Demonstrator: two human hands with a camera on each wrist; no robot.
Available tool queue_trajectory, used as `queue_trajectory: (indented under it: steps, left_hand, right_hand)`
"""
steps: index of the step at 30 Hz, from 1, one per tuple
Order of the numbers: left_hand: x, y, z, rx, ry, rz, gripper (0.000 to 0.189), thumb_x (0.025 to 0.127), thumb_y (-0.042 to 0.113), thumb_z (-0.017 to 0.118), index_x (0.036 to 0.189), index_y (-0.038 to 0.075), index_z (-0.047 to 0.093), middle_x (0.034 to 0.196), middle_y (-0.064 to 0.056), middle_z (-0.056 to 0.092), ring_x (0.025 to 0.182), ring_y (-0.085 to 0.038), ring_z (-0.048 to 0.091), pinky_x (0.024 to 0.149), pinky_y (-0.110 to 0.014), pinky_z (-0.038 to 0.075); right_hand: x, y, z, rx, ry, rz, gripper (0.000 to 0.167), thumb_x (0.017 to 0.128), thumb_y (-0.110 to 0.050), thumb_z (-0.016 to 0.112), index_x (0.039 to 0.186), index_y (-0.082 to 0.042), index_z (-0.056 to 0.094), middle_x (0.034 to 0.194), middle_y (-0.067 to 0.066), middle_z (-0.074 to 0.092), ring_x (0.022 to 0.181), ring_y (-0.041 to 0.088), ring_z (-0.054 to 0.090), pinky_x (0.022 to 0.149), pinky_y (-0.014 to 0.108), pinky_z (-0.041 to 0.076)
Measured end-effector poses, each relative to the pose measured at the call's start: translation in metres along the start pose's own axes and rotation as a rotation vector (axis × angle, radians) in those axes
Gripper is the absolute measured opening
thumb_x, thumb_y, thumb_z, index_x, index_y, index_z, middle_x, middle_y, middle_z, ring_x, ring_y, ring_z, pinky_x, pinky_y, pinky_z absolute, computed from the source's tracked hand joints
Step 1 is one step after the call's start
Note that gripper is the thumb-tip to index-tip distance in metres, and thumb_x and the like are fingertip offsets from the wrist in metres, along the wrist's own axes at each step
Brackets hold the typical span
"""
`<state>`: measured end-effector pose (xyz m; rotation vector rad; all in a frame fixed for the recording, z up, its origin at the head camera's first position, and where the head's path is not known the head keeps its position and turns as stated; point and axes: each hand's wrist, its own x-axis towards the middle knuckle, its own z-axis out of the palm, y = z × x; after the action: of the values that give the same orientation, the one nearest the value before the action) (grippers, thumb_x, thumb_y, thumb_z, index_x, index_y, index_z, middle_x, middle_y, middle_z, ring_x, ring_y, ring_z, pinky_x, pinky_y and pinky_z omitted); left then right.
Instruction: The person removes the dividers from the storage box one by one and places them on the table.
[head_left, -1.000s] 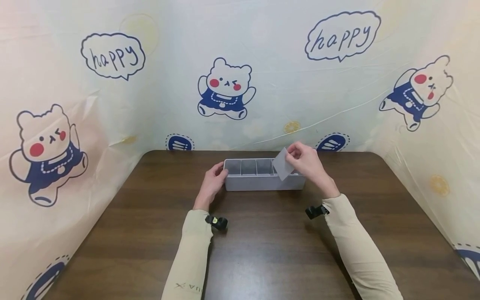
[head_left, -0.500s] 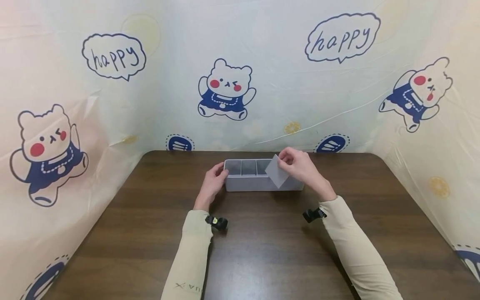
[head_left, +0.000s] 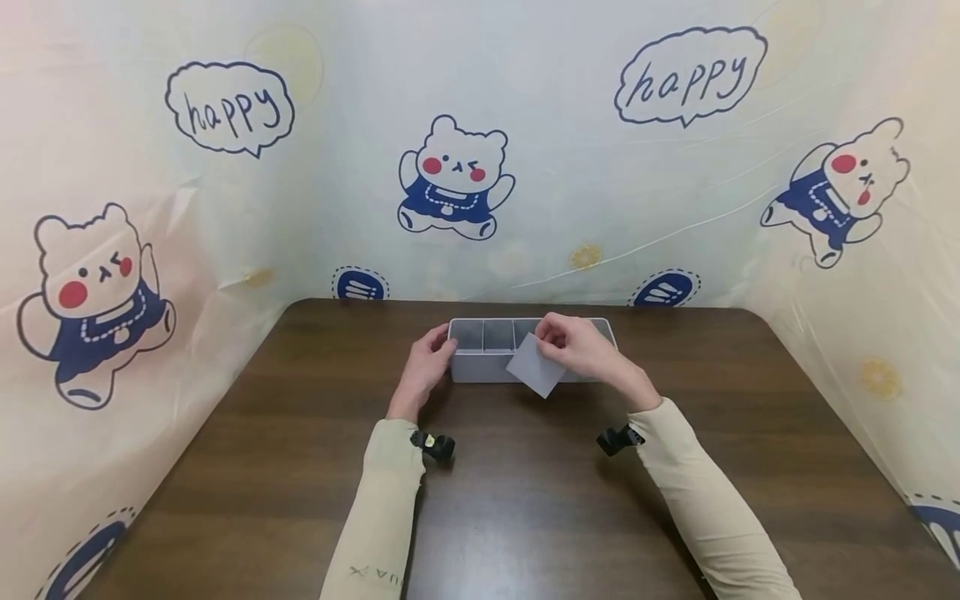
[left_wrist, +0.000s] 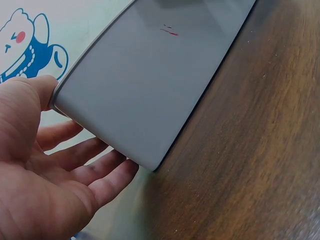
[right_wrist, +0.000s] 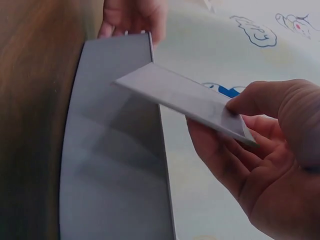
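A long grey divided storage box [head_left: 480, 367] stands on the table, its upright partitions forming open compartments. My left hand [head_left: 429, 360] holds its left end; in the left wrist view the thumb rests on the rim and the fingertips [left_wrist: 125, 167] touch the end wall. My right hand [head_left: 592, 346] pinches a thin flat grey divider [head_left: 536, 367] by one corner between thumb and fingers. This divider is tilted in front of the box, above the table, and hides part of the front wall. The right hand covers some right-hand compartments.
The brown wooden table [head_left: 510, 508] extends on all sides of the box. Behind it hangs a pale printed cloth [head_left: 555, 167] with cartoon bears, which also closes off both sides. A small black camera is strapped to each wrist.
My right hand has moved left and down toward me with the divider, from above the box's right part to in front of its middle. The left hand and box have stayed put.
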<state>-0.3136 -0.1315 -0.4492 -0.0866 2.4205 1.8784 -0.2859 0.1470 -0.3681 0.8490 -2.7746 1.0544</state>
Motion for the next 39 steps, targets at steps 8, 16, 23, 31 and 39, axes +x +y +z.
queue_trajectory:
  steps: [8, 16, 23, 31, 39]
  left_hand:
    - [0.002, 0.004, 0.0, 0.003, 0.001, 0.0, 0.052, 0.1, 0.033, 0.052, 0.149, 0.021, 0.041, 0.153, -0.006, 0.042, 0.138, -0.027, 0.042, 0.115, -0.047, 0.039]
    - [0.002, 0.004, -0.001, 0.001, -0.01, 0.005, 0.052, 0.1, 0.032, 0.052, 0.15, 0.02, 0.04, 0.154, -0.007, 0.041, 0.139, -0.027, 0.041, 0.114, -0.047, 0.039]
    - [0.0, 0.005, -0.002, 0.003, -0.012, 0.0, 0.053, 0.1, 0.033, 0.052, 0.15, 0.02, 0.04, 0.154, -0.007, 0.041, 0.14, -0.027, 0.041, 0.115, -0.047, 0.038]
    - [0.0, 0.004, -0.002, 0.0, -0.01, -0.005, 0.053, 0.1, 0.033, 0.053, 0.15, 0.02, 0.04, 0.153, -0.007, 0.041, 0.138, -0.027, 0.042, 0.115, -0.047, 0.038]
    - [0.001, 0.001, -0.002, -0.001, -0.01, -0.009, 0.052, 0.1, 0.033, 0.052, 0.149, 0.02, 0.041, 0.153, -0.007, 0.042, 0.138, -0.027, 0.042, 0.114, -0.046, 0.039]
  right_hand:
    - [0.003, -0.005, 0.012, 0.006, -0.118, -0.03, 0.016, 0.09, -0.008, 0.062, 0.106, -0.01, 0.062, 0.092, 0.004, 0.067, 0.083, 0.015, 0.06, 0.071, 0.027, 0.053]
    - [0.003, -0.007, 0.027, -0.054, -0.225, -0.092, 0.016, 0.091, -0.006, 0.062, 0.107, -0.01, 0.061, 0.094, 0.003, 0.068, 0.083, 0.013, 0.06, 0.071, 0.025, 0.052]
    - [0.004, -0.006, 0.039, -0.107, -0.27, -0.143, 0.012, 0.092, -0.004, 0.061, 0.101, -0.01, 0.061, 0.088, 0.001, 0.067, 0.077, 0.009, 0.058, 0.069, 0.023, 0.049]
    - [0.004, -0.008, 0.05, -0.127, -0.32, -0.152, 0.007, 0.091, -0.004, 0.061, 0.095, -0.009, 0.062, 0.084, 0.0, 0.065, 0.074, 0.008, 0.056, 0.069, 0.023, 0.048]
    - [0.004, -0.006, 0.064, -0.16, -0.396, -0.102, 0.007, 0.09, -0.008, 0.065, 0.096, -0.01, 0.061, 0.078, -0.003, 0.059, 0.07, 0.008, 0.052, 0.064, 0.022, 0.045]
